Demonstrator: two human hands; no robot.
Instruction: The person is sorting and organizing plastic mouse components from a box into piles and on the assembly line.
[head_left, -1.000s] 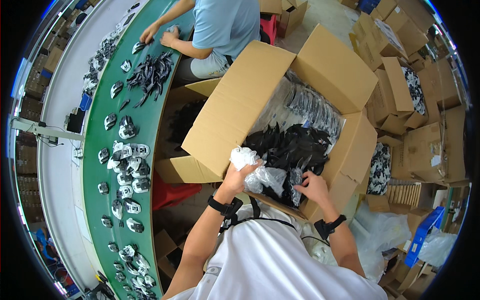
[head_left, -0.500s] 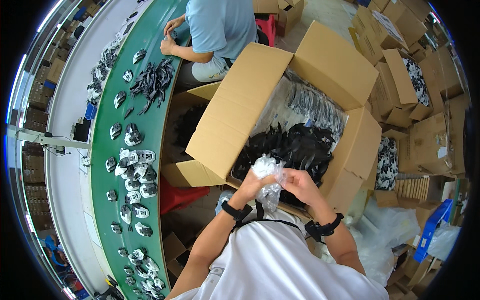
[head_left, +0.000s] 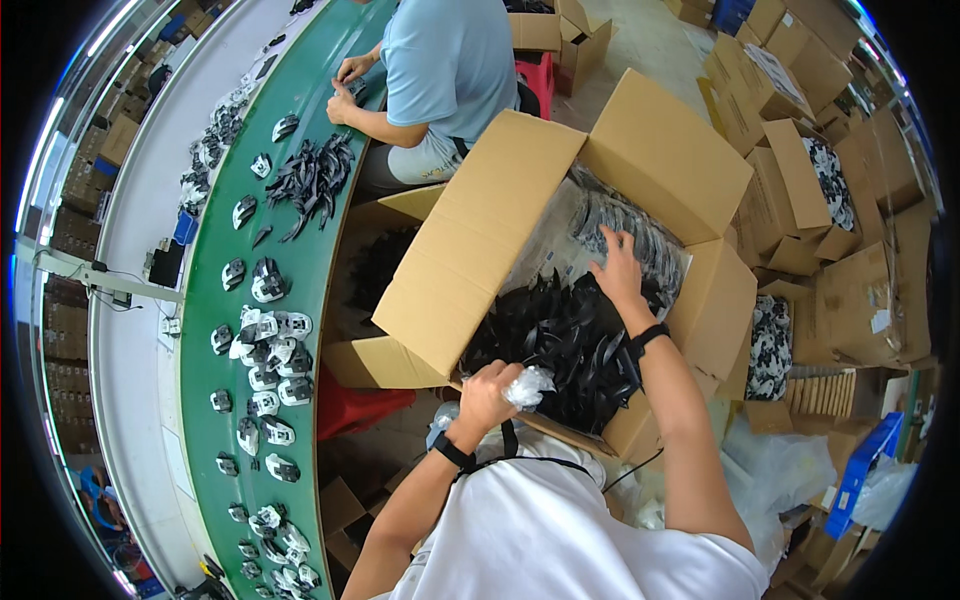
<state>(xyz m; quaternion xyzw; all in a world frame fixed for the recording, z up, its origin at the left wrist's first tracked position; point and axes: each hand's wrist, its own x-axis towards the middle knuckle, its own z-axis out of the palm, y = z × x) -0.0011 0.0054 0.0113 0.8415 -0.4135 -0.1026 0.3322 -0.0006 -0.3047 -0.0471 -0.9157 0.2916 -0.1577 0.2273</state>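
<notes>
My left hand [head_left: 485, 397] is closed around a crumpled wad of clear plastic film [head_left: 530, 387] at the near edge of a large open cardboard box [head_left: 465, 240]. Over the far part of that box reaches my right hand [head_left: 618, 268]. Its fingers are apart, with nothing visible in them. Just beyond its fingertips lies a row of parts packed in clear plastic [head_left: 628, 222]. I cannot tell whether the fingers touch the packing. Loose black, curved, pointed plastic pieces [head_left: 565, 340] fill the nearer half of the box.
Left of me runs a green bench [head_left: 215, 400] with several black-and-white moulded parts [head_left: 268, 280] and a heap of black pieces [head_left: 312, 180]. A co-worker in a blue shirt [head_left: 450, 70] sits there. Cartons [head_left: 800, 190] and plastic sheeting [head_left: 770, 460] lie to the right.
My right hand has let go of the plastic film and moved forward over the packed parts. My left hand keeps the film, lower and slightly left. More black pieces show in the box.
</notes>
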